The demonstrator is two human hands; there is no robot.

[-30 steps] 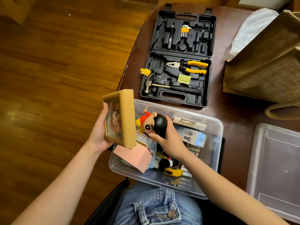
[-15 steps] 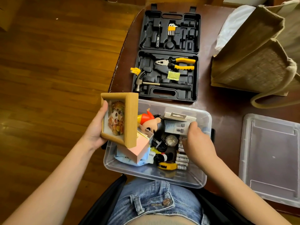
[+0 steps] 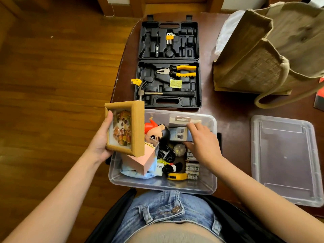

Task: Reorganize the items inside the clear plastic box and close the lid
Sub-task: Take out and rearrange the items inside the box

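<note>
While left hand [image 3: 100, 142] grips wooden frame [image 3: 129, 128] upright, right hand [image 3: 201, 142] reaches palm-down, pinching grey packet [image 3: 178, 134], clear box [image 3: 175, 185]

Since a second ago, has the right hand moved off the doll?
Yes. The right hand left the doll and shifted toward the clear box's far right corner, now on a small grey carton.

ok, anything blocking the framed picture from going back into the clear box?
Yes. Under the framed picture in the left hand, the clear box is crowded: a pink box and the doll fill that left side. The lid lies apart on the table.
</note>
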